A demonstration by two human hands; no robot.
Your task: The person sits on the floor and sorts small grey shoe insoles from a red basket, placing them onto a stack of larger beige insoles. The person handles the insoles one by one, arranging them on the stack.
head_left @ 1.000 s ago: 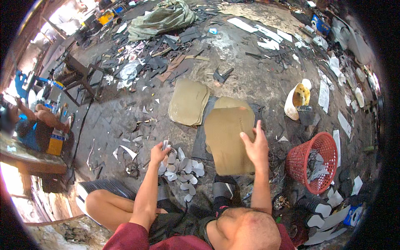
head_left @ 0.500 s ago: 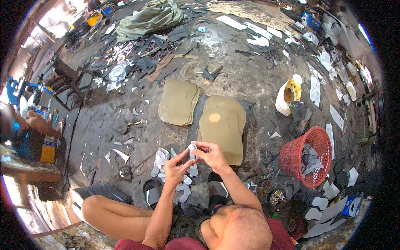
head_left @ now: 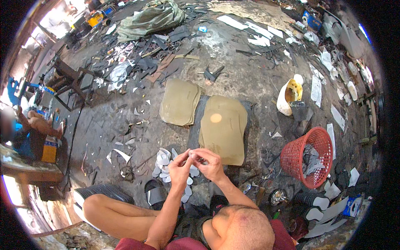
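Observation:
My left hand (head_left: 180, 165) and my right hand (head_left: 210, 164) meet in front of me, fingertips pinched together on a small white cut piece (head_left: 192, 155). Just below and left of the hands lies a heap of similar white cut pieces (head_left: 163, 163) on the floor. Beyond my right hand a tan sheet (head_left: 223, 129) lies flat on a dark mat, with a second stack of tan sheets (head_left: 180, 102) to its left.
A red plastic basket (head_left: 307, 156) with scraps stands at the right. A white and yellow container (head_left: 290, 94) lies farther back. Scraps and offcuts cover the floor. A dark sandal (head_left: 156, 195) sits by my knee. Another person (head_left: 29, 129) sits at the far left.
One second ago my right hand pressed on the tan sheet and my left reached into the white pieces. Both hands have since come together, holding a small white piece.

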